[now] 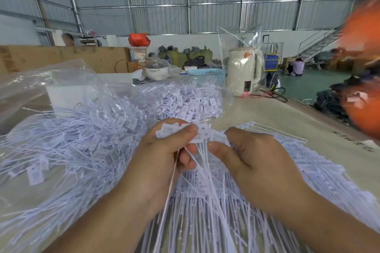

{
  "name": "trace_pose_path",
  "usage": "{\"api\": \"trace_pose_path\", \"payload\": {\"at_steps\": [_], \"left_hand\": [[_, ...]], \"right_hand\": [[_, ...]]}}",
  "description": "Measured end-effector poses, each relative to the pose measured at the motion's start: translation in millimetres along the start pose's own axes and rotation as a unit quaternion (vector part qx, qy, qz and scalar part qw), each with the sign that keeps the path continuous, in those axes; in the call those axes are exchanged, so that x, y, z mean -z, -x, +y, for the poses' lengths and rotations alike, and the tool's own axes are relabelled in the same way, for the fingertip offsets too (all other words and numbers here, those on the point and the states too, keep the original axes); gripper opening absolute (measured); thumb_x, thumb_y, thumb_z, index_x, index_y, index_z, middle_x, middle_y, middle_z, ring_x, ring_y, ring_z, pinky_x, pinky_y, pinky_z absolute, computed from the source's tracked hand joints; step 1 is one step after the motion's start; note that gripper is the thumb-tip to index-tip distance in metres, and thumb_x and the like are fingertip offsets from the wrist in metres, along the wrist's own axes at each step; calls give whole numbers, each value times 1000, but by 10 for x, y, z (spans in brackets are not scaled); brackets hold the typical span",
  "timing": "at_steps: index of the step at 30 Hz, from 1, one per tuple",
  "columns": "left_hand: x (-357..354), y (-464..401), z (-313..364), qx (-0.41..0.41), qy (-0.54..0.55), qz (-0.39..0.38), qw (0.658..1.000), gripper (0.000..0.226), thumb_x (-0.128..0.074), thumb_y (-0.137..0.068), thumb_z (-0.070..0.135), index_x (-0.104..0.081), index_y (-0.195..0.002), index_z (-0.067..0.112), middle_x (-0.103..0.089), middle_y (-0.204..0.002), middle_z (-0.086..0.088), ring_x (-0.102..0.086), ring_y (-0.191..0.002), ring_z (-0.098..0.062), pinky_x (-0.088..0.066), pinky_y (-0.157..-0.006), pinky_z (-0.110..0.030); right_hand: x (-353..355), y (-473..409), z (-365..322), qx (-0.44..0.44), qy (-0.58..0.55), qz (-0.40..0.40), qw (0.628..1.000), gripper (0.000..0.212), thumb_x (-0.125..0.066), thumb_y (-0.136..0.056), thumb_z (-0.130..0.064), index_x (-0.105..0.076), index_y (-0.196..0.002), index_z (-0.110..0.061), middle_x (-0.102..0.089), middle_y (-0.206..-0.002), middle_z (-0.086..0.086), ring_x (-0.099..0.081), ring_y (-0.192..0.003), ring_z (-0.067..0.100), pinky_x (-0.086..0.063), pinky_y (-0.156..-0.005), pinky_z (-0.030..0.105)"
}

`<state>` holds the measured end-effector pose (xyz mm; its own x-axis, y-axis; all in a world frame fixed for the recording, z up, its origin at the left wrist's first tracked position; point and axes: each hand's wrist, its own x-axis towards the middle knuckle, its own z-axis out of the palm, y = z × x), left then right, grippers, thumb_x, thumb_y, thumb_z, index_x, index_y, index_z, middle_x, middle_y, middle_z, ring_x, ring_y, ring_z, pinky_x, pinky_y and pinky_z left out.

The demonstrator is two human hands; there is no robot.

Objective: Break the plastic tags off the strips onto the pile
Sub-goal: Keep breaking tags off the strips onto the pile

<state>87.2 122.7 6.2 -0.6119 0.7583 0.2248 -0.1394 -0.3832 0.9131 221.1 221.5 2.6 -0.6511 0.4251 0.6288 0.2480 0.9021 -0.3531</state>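
While the left hand [164, 150] pinches a strip of white plastic tags [193, 135] and the right hand [244, 160] grips its other end above the loose pile [82, 139], the light, brittle-looking tags should snap cleanly if held near the joint.

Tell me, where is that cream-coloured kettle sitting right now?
In the head view, the cream kettle stands upright at the table's far end, right of centre, half wrapped in a clear plastic bag, just right of the blue basket.
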Motion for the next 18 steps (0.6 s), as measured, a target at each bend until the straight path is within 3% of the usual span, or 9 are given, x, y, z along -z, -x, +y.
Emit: {"api": "trace_pose_path", "payload": {"at_steps": [3, 6, 9, 11, 14, 16, 18], "left_hand": [[-72, 39, -23, -8, 33, 24, 999, 21, -68, -81, 10, -69, -64, 22, -54, -53, -3, -44, -39, -8, -43, -39, -20], [-103, 64, -47, -34, 40, 55, 997, 16, -67, -83, 9, -67, -70, 19, -57, -54, -5, -46, -38, -10, -45, -40, -21], [-70, 57, -61, -45, 51, 74, 995, 5, -68, -82, 10, -63, -81, 13, -58, -56, -6, -47, -39, -11, -48, -43, -23], [-33, 47, -47, -43, 43, 68, 996, 6, -68, -79, 11, -63, -82, 11, -58, -56, -6, -47, -39, -11, -48, -43, -24], [-6, 40, -50, -33, -7, 34, 999, 5, -72, -70, 19, -70, -74, 18, -60, -58, -7, -46, -39, -12, -46, -42, -23], [-11, 60, -66, -29, -48, 0, 998, 8, -76, -64, 26, -72, -71, 26, -59, -57, -6, -46, -39, -12, -45, -41, -23], [7, 64, -80, -29, -72, -44, 996, 17, -85, -61, 24, -72, -71, 27, -56, -57, -6, -45, -39, -13, -44, -41, -25]], "right_hand": [[-45, 18, -68, -4, 17, 36, 999, 50, -37, -90, -65, -21, -59, -28, -24, -45, -7, -30, -40, 9, -17, -42, 27], [-84, 19, -91, -2, 43, 78, 996, 48, -43, -92, -56, -18, -60, -31, -20, -43, -8, -24, -37, 8, -16, -40, 24], [-11, -60, 33, -77, -62, 133, 986, 52, -36, -88, -65, -29, -57, -24, -39, -43, -4, -35, -40, 14, -22, -41, 28], [65, -94, 153, -83, -96, 140, 982, 53, -37, -84, -65, -31, -58, -20, -38, -45, -5, -31, -42, 13, -25, -44, 33], [53, -52, 143, -3, -104, 42, 994, 50, -37, -90, -66, -43, -65, -24, -40, -48, -6, -37, -43, 11, -35, -45, 38], [10, -28, 92, 44, -69, -35, 996, 42, -38, -90, -67, -57, -93, -29, -50, -52, -8, -47, -46, 8, -37, -45, 31], [-14, -37, 90, 63, -44, -89, 993, 49, -36, -92, -66, -49, -124, -31, -54, -56, -21, -49, -48, 3, -28, -45, 20]]}}
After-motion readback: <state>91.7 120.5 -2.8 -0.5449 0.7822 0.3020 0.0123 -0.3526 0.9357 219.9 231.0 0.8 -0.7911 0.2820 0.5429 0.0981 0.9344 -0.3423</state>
